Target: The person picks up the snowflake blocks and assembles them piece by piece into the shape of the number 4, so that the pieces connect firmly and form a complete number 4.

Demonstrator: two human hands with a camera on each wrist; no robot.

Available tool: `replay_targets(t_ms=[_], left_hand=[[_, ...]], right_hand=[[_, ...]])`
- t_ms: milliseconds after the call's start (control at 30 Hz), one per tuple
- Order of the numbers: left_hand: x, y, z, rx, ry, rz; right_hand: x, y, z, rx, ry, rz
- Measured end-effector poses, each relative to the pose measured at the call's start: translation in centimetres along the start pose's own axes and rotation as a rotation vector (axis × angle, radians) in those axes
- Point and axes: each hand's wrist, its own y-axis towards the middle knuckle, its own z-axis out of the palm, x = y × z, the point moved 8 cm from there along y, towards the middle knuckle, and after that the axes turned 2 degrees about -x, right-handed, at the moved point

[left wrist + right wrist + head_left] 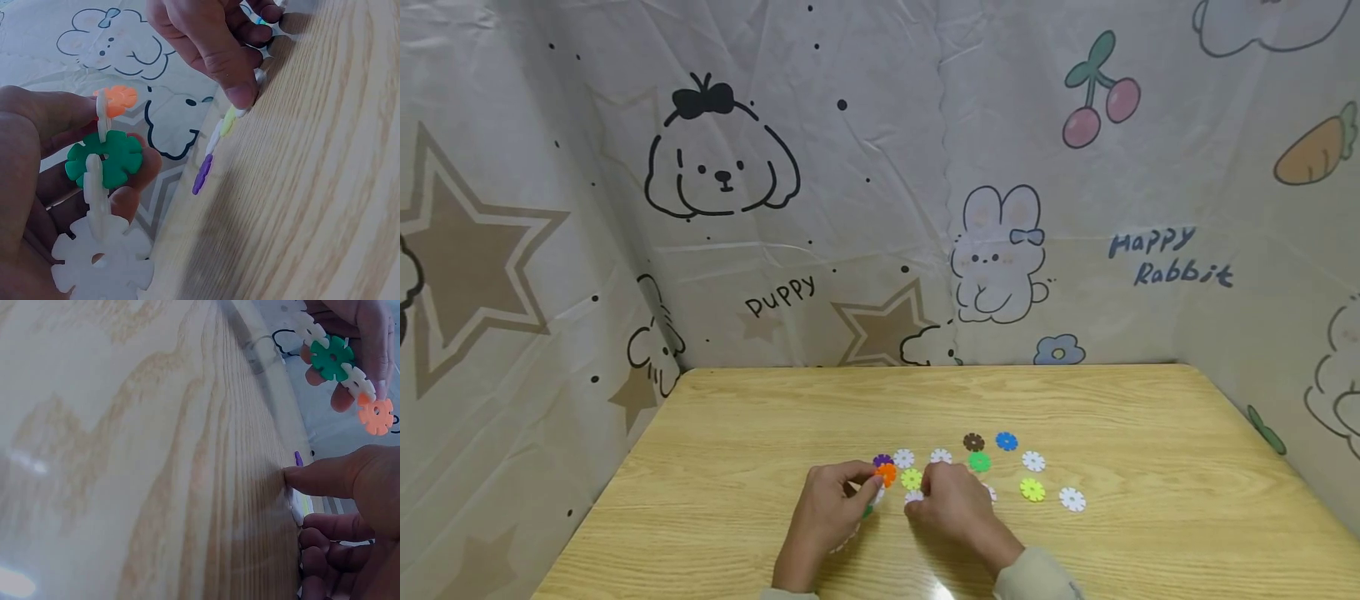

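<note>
My left hand (831,504) holds a chain of interlocked plastic snowflake discs, raised off the table. An orange disc (887,476) ends the chain beyond the thumb. Behind it come a white disc on edge (102,115), a green disc (106,161), another white disc on edge (95,194) and a white disc facing the camera (103,265). To the right, my right hand (955,500) is down at the table with its fingers curled. Its thumb and index finger pinch a white disc (913,497) lying there; the hand hides part of the discs around it.
Near the hands lie a purple disc (882,460), a white one (904,457) and a yellow one (912,479). Farther right are brown (973,442), blue (1007,441), green (980,462), yellow-green (1032,489) and more white discs (1072,499). A printed curtain (865,192) surrounds the wooden table (737,417).
</note>
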Motion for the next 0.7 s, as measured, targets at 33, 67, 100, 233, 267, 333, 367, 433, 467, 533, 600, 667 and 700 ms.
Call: replay_targets(t_ms=[33,67,100,233,267,333,367,433,467,533,600,667,700], left_hand=[[-0.01,0.01,-0.01,-0.001,0.000,0.001],[-0.02,0.01,-0.01,-0.002,0.001,0.003],[-0.03,0.02,0.00,-0.004,0.001,0.006],[-0.19,0.02,0.01,-0.010,0.001,0.020],[-0.23,0.02,0.03,-0.010,-0.001,0.023],[-0.33,0.03,0.04,-0.008,-0.009,0.026],[-0.41,0.03,0.03,-0.007,-0.014,0.030],[-0.52,0.02,0.04,-0.003,-0.024,0.036],[-0.56,0.02,0.06,-0.001,-0.029,0.037],[-0.62,0.02,0.13,0.003,-0.032,0.041],[-0.64,0.00,0.22,0.009,-0.029,0.040],[-0.63,0.00,0.35,0.013,-0.024,0.040],[-0.63,0.00,0.42,0.015,-0.022,0.042]], right_hand=[[-0.01,0.00,0.03,0.001,-0.002,-0.002],[0.02,-0.01,0.04,0.000,-0.004,-0.004],[0.03,-0.02,0.07,0.002,-0.004,-0.006],[0.11,-0.13,-0.05,0.005,0.013,-0.020],[0.13,-0.16,-0.13,0.007,0.022,-0.025],[0.12,-0.18,-0.30,0.011,0.047,-0.035],[0.09,-0.17,-0.38,0.014,0.065,-0.041],[0.04,-0.19,-0.55,0.028,0.103,-0.052],[0.02,-0.22,-0.61,0.035,0.119,-0.061],[0.01,-0.31,-0.71,0.051,0.149,-0.080],[0.03,-0.44,-0.75,0.066,0.163,-0.106],[0.03,-0.62,-0.73,0.081,0.173,-0.129],[0.01,-0.71,-0.70,0.089,0.176,-0.138]])
